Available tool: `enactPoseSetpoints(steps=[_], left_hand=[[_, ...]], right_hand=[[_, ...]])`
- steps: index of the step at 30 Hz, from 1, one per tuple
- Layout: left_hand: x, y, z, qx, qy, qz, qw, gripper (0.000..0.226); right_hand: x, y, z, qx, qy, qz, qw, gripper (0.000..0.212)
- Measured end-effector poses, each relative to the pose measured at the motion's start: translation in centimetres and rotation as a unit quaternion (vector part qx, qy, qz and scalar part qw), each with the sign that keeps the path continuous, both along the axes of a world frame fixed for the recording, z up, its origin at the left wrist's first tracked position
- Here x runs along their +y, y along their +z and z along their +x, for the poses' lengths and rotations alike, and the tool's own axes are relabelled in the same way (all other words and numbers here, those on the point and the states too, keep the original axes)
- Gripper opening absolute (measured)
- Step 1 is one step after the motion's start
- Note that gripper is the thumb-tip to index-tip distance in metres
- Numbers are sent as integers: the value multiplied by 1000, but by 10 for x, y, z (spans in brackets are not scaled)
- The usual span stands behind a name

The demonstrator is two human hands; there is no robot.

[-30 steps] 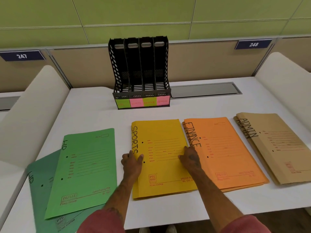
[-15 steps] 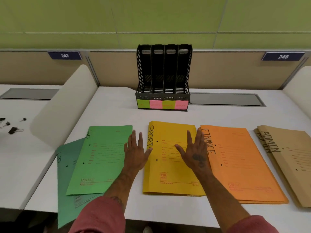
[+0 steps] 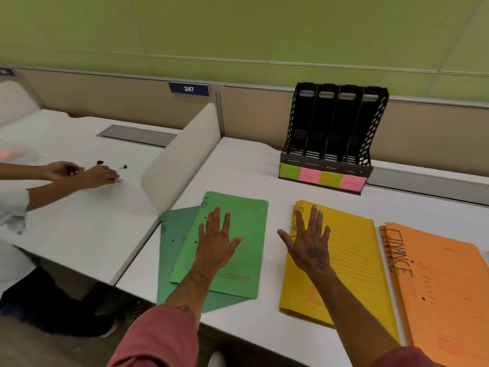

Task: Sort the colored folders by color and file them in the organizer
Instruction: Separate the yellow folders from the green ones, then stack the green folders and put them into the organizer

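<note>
Fingers (image 3: 216, 221) of the left hand (image 3: 217, 245) are straight and spread, gripping nothing, palm down on the light green folder (image 3: 248, 263); whether the palm presses it or hovers just above is hard to tell. The right hand (image 3: 309, 247) lies equally flat and splayed on the yellow folder (image 3: 354, 263). A dark green folder (image 3: 172, 263) pokes out from under the light green one toward 8 o'clock. An orange folder (image 3: 444, 292) lies just beside the yellow at 3 o'clock. The black organizer (image 3: 333, 133) stands upright on the white counter (image 3: 238, 168) at 1 o'clock from the hands.
</note>
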State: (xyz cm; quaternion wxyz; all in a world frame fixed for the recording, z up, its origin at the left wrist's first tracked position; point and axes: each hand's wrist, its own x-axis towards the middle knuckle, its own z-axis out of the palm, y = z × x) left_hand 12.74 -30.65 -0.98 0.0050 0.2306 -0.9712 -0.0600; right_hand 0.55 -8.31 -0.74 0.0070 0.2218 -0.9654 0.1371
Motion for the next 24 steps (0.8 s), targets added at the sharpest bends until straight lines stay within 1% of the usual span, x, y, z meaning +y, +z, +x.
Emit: enactPoseSetpoints(steps=[3, 7, 9, 12, 15, 17, 19, 21, 22, 24], left_hand=[[-33, -3, 8, -15, -5, 14, 1000, 86], [-75, -9, 14, -28, -20, 37, 999, 84], [-92, -13, 16, -30, -23, 54, 998, 84], [-109, -22, 19, -38, -18, 94, 995, 85], [-115, -31, 19, -57, -11, 135, 989, 87], [-115, -35, 18, -62, 7, 179, 982, 89], [-112, -37, 16, -51, 44, 235, 970, 90], [-109, -38, 12, -5, 95, 292, 952, 87], [-109, -36, 8, 22, 124, 326, 937, 82], [-112, -31, 2, 70, 181, 416, 888, 62]], right_hand=[[-37, -9, 10, -11, -1, 9, 1000, 88], [-83, -22, 26, -44, -1, -4, 999, 89], [-101, -28, 34, -63, -9, 0, 998, 85], [-118, -34, 48, -105, -24, -3, 994, 79], [-124, -38, 56, -146, -42, 7, 988, 77], [-124, -41, 59, -185, -61, 14, 981, 78], [-124, -42, 59, -225, -85, 12, 970, 79], [-125, -41, 56, -241, -110, 1, 964, 79], [-126, -39, 54, -243, -119, -11, 963, 78], [-129, -36, 51, -248, -139, -56, 957, 76]])
